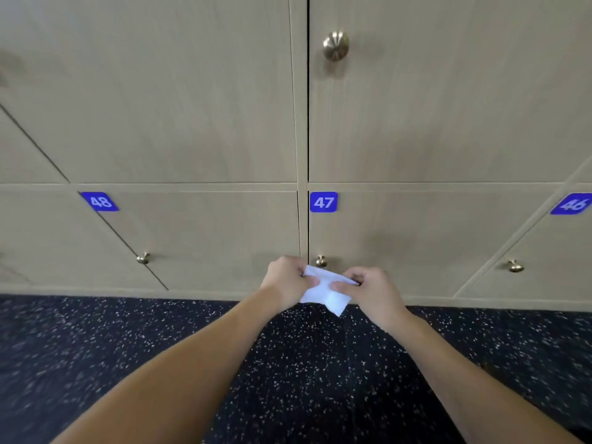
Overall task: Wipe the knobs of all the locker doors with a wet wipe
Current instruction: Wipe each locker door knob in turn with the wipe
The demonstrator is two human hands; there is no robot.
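The left hand (286, 280) is curling its fingers around the upper left edge of a white wet wipe (325, 291), pinching it, while the right hand (371, 291) is pinching the wipe's right edge between thumb and curled fingers. The wipe is stretching between the two hands, rumpled and partly folded, with one corner hanging down below them over the dark speckled floor (320, 379). Just above the hands, the small brass knob of locker 47 (321, 261) is sitting close beside the wipe, apart from it. Further out, the knob of locker 48 (143, 258) is showing to the left, the knob of locker 46 (515, 266) to the right, and a larger-looking upper knob (335, 45) above.
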